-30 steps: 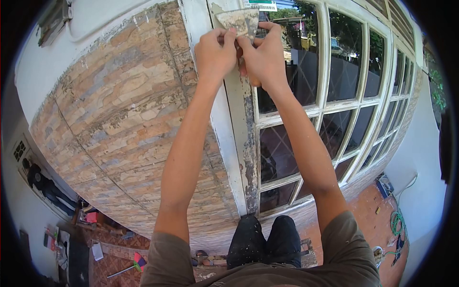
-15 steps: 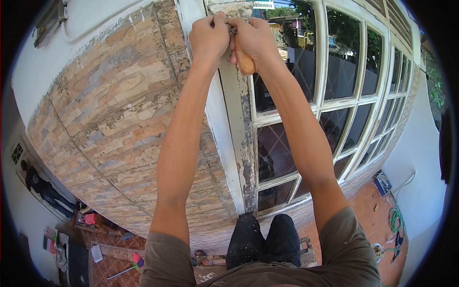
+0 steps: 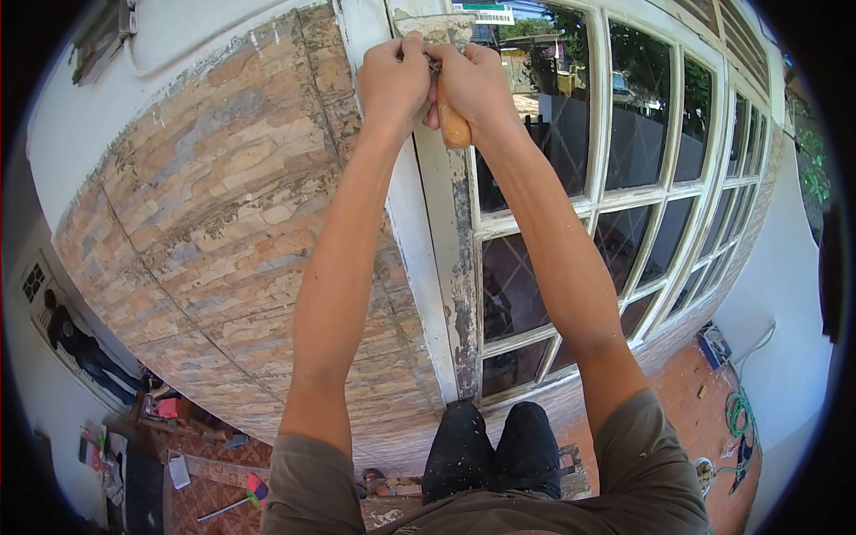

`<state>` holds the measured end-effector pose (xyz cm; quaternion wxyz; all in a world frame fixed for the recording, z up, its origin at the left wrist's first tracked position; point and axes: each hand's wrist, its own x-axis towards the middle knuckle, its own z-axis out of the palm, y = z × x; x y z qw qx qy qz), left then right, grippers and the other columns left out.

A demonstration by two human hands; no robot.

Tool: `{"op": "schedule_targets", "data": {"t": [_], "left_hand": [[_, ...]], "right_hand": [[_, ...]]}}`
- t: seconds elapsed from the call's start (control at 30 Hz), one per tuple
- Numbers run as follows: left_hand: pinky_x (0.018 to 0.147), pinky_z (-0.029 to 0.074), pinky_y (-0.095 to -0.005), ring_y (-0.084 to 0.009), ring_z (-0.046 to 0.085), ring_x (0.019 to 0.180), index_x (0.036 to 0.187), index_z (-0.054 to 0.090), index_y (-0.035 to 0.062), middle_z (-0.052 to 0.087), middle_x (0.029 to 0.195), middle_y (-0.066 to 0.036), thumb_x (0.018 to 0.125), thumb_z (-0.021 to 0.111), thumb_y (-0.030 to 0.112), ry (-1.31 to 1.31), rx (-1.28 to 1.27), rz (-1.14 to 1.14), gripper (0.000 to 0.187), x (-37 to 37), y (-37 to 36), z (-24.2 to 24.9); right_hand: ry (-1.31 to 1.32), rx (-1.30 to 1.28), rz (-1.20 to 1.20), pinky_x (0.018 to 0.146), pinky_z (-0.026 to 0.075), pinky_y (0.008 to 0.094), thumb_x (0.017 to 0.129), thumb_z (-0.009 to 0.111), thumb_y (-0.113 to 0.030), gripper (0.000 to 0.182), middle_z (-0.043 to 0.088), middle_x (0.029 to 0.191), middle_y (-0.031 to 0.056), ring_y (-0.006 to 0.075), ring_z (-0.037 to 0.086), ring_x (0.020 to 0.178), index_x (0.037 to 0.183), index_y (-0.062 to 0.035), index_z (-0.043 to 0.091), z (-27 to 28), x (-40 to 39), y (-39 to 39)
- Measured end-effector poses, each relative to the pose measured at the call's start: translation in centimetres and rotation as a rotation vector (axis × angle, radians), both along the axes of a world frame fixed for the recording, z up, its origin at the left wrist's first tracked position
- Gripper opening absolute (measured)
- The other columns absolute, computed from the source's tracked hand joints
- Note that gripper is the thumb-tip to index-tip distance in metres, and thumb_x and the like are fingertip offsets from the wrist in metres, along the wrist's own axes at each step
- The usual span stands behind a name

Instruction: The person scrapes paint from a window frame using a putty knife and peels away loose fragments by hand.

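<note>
A paint scraper with a wooden handle (image 3: 456, 130) and a wide, paint-crusted blade (image 3: 435, 29) lies against the upper part of a window frame post (image 3: 439, 205). My right hand (image 3: 473, 82) is wrapped round the handle, whose rounded end sticks out below the palm. My left hand (image 3: 394, 78) is closed at the base of the blade, thumb and fingers pressed on it. Both hands are side by side. Lower down, the post shows bare dark patches with flaking paint (image 3: 461, 267). What lies under the blade is hidden.
Paned windows (image 3: 571, 205) stand on the right, stone-tiled wall (image 3: 223, 205) on the left. Beneath my legs (image 3: 486, 450) is a wooden plank (image 3: 571, 477). A green hose or cord (image 3: 738, 412) and a blue box (image 3: 713, 346) lie on the floor. A person (image 3: 85, 352) is at far left.
Both hands and the scraper have shifted slightly downward in view, and more of the blade shows above the fingers. The grip stays the same.
</note>
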<state>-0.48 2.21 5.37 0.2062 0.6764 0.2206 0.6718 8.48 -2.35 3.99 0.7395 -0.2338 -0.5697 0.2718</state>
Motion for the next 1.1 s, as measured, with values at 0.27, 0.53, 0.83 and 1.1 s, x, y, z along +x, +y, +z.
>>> {"op": "schedule_targets", "data": {"t": [0.27,0.53,0.83,1.1], "left_hand": [[0.043,0.031,-0.0289,-0.0102,0.043,0.045,0.078,0.061,-0.0010,0.051,0.056,-0.002,0.098,0.052,0.025,0.005,0.045,0.064,0.034,0.2,1.0,1.1],[0.046,0.034,-0.0293,-0.0103,0.044,0.046,0.073,0.061,-0.0003,0.052,0.055,-0.003,0.097,0.054,0.025,0.060,0.039,0.091,0.036,-0.1,0.7,0.6],[0.043,0.032,-0.0284,-0.0097,0.043,0.045,0.075,0.061,-0.0010,0.051,0.054,-0.002,0.097,0.053,0.025,0.022,0.015,0.081,0.035,0.3,0.0,-0.4],[0.041,0.035,-0.0301,-0.0117,0.044,0.044,0.079,0.062,-0.0027,0.053,0.056,-0.004,0.097,0.053,0.025,0.015,0.000,0.064,0.035,0.3,-0.1,2.8]], "right_hand": [[-0.007,-0.016,0.006,0.034,0.043,0.0354,0.094,0.052,-0.017,0.025,0.052,0.058,0.0115,0.0211,0.050,0.035,0.087,0.0073,0.051,0.8,-0.1,0.6],[0.021,-0.004,0.000,0.034,0.043,0.0345,0.093,0.053,-0.017,0.025,0.051,0.058,0.0103,0.0206,0.050,0.036,0.082,0.0059,0.051,0.0,-0.2,-0.8],[0.047,-0.015,0.070,0.031,0.041,0.0349,0.093,0.052,-0.015,0.024,0.049,0.056,0.0111,0.0208,0.050,0.035,0.082,0.0049,0.043,-0.5,0.2,0.0],[0.019,0.021,0.033,0.036,0.044,0.0352,0.093,0.049,-0.015,0.026,0.051,0.060,0.0115,0.0208,0.051,0.038,0.095,0.0102,0.056,2.7,0.0,0.3]]}}
